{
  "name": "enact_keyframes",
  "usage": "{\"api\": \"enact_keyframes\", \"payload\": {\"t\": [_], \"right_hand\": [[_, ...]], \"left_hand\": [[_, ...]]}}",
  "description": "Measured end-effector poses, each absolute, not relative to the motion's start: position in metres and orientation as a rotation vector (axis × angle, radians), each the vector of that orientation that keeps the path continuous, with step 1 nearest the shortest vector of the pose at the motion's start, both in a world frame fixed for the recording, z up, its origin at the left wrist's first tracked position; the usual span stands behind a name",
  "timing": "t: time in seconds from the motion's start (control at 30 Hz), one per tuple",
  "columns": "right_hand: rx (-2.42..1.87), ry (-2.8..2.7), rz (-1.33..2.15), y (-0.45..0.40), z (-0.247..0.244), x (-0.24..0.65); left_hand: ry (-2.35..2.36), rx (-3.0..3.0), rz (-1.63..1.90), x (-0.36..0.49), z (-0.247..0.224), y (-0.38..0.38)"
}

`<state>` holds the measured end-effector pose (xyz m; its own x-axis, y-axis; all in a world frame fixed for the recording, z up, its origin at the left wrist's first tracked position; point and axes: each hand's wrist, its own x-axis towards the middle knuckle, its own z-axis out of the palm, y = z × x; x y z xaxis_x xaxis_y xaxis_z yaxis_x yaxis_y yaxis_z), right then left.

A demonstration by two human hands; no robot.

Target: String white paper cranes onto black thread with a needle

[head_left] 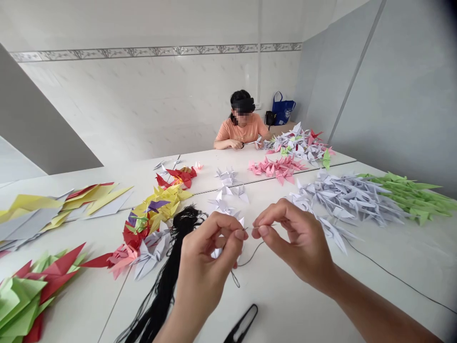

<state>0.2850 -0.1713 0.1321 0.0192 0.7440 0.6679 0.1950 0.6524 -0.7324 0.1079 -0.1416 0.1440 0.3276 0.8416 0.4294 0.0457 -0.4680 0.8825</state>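
Both hands are raised over the white table, fingertips close together but apart. My right hand (294,238) pinches a thin needle between thumb and forefinger, its tip showing past the fingers. My left hand (210,252) pinches the end of a dark thread near the needle's other end. A loop of dark thread (252,257) hangs between and below the hands. White paper cranes (223,202) lie just behind the fingertips, partly hidden by my left hand. Beside my left wrist runs a bundle of black threads (169,271).
Black scissors (244,325) lie at the front edge. Colored folded papers (24,295) are at left, yellow cranes (166,202) left of centre. White cranes (350,193), green cranes (417,195) and pink cranes (276,167) are at right. A person (243,125) sits opposite, hands holding something.
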Motion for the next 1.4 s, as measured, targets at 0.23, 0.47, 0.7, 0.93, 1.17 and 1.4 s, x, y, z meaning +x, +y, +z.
{"api": "enact_keyframes", "payload": {"t": [0.23,0.47,0.7,0.93,1.17,1.4], "right_hand": [[-1.054,-1.802,0.231,-0.179,0.139,0.284],[-0.987,-1.628,0.634,-0.181,0.140,0.287],[-0.936,-1.565,0.737,-0.181,0.137,0.281],[-0.946,-1.582,0.713,-0.181,0.137,0.283],[-0.966,-1.608,0.676,-0.183,0.138,0.284],[-0.993,-1.639,0.654,-0.182,0.138,0.286]], "left_hand": [[0.876,1.967,1.291,0.108,0.143,-0.144],[0.788,1.666,1.150,0.109,0.149,-0.147],[0.746,1.611,1.089,0.110,0.150,-0.146],[0.773,1.654,1.109,0.110,0.150,-0.147],[0.782,1.691,1.115,0.112,0.150,-0.147],[0.756,1.734,1.125,0.111,0.150,-0.146]]}}
